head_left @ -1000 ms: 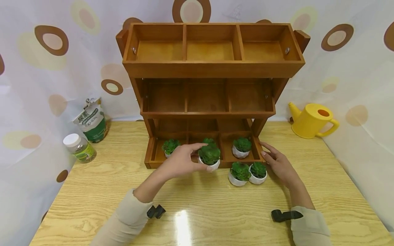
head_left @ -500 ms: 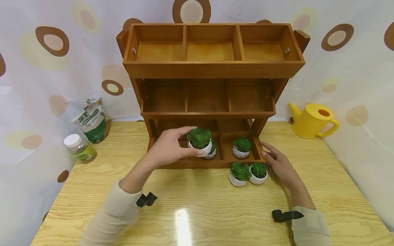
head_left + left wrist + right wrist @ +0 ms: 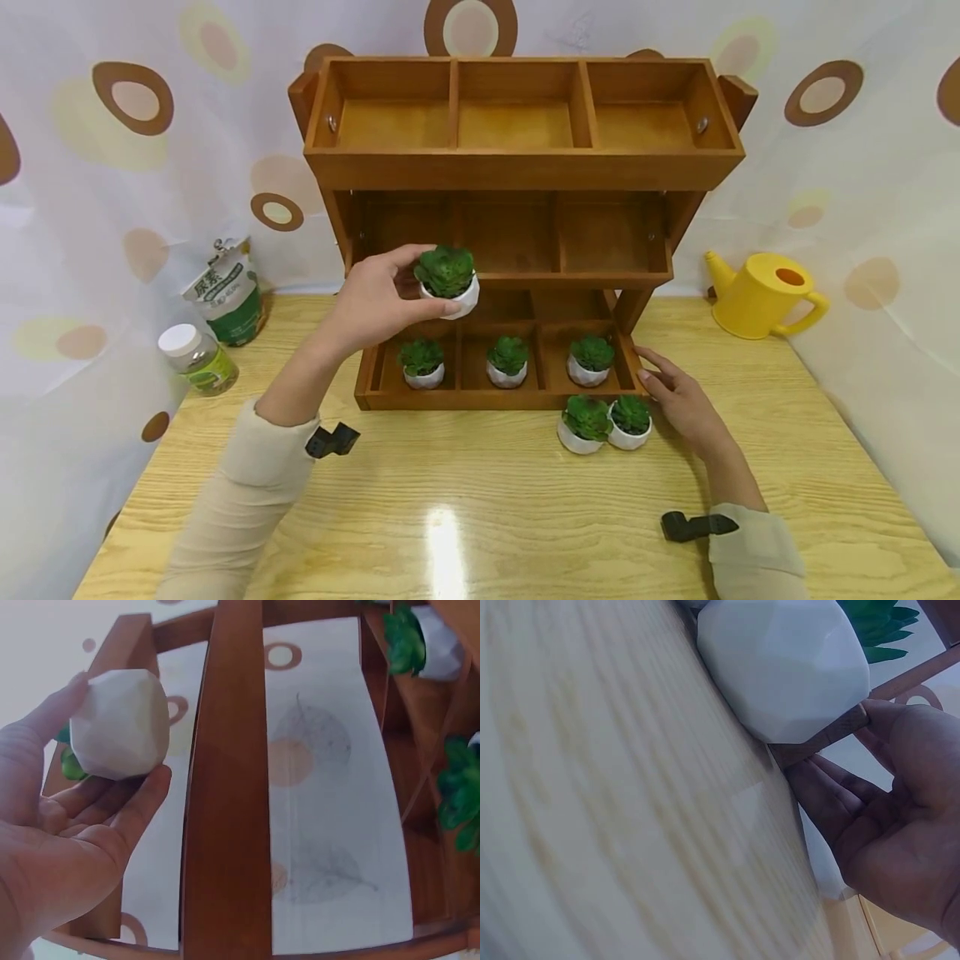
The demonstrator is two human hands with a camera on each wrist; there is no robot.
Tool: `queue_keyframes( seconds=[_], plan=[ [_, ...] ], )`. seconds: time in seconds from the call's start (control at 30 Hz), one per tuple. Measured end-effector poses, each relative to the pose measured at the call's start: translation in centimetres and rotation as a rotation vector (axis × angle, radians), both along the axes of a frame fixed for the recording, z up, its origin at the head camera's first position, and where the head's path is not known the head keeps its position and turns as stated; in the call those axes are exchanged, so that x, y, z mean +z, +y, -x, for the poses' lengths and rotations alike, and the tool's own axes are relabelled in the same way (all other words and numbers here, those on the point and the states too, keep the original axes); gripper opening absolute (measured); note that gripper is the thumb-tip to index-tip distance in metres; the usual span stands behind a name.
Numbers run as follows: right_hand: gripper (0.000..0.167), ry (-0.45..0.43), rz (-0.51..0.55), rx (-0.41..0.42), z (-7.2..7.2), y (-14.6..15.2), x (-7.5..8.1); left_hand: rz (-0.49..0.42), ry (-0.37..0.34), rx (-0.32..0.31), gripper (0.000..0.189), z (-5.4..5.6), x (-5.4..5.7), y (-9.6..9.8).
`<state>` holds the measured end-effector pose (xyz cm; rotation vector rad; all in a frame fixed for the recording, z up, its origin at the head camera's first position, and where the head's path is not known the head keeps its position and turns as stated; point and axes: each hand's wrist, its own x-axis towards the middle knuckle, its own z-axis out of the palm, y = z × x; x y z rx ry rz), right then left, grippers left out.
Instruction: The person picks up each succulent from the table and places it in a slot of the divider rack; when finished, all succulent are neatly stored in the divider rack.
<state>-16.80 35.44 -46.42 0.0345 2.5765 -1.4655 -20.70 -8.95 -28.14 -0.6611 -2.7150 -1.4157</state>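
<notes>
My left hand [image 3: 369,298] holds a potted succulent [image 3: 448,282] in front of the middle tier of the wooden shelf [image 3: 525,173]. In the left wrist view, thumb and fingers grip its white faceted pot [image 3: 124,724], with a little green foliage showing behind. My right hand [image 3: 684,410] grips the shelf's lower right front corner; the right wrist view has thumb and fingers on either side of the wood [image 3: 821,742]. The bottom tier holds a succulent in each compartment: left [image 3: 423,363], middle [image 3: 507,362] and right [image 3: 589,361].
Two more potted succulents [image 3: 582,425] [image 3: 629,422] stand touching on the table [image 3: 510,517], before the shelf's right end. A yellow watering can [image 3: 763,296] is at the right. On the left are a green-and-white bag [image 3: 231,298] and a clear jar with white lid [image 3: 198,360].
My left hand has raised the potted succulent up and leftward, from before the bottom tier to the middle tier. The bottom left and middle succulents are uncovered. My right hand has stayed put.
</notes>
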Motion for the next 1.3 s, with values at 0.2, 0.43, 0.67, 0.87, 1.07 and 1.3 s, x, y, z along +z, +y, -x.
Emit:
queue_keyframes(
  seconds=[0.2, 0.43, 0.67, 0.87, 1.07, 1.3],
  plan=[
    [0.061, 0.005, -0.001, -0.001, 0.0, 0.1, -0.1, 0.009, 0.004, 0.077, 0.069, 0.9, 1.1, -0.9],
    [0.061, 0.005, -0.002, -0.005, 0.0, 0.0, 0.0, 0.031, 0.054, 0.151, 0.068, 2.1, 1.7, -1.7],
    [0.061, 0.000, -0.001, -0.007, 0.1, 0.0, -0.1, 0.024, 0.052, 0.182, 0.070, 3.3, 1.6, -2.4],
    [0.060, -0.002, -0.001, -0.010, 0.0, -0.1, 0.0, 0.074, 0.067, 0.213, 0.073, 4.3, 1.6, -2.7],
    [0.060, -0.006, -0.005, -0.009, 0.0, -0.3, 0.0, 0.133, 0.050, 0.230, 0.076, 4.9, 1.5, -2.9],
    [0.060, -0.001, -0.003, -0.015, 0.0, -0.1, 0.0, 0.198, 0.095, 0.229, 0.076, 5.9, 1.0, -2.3]
  ],
)
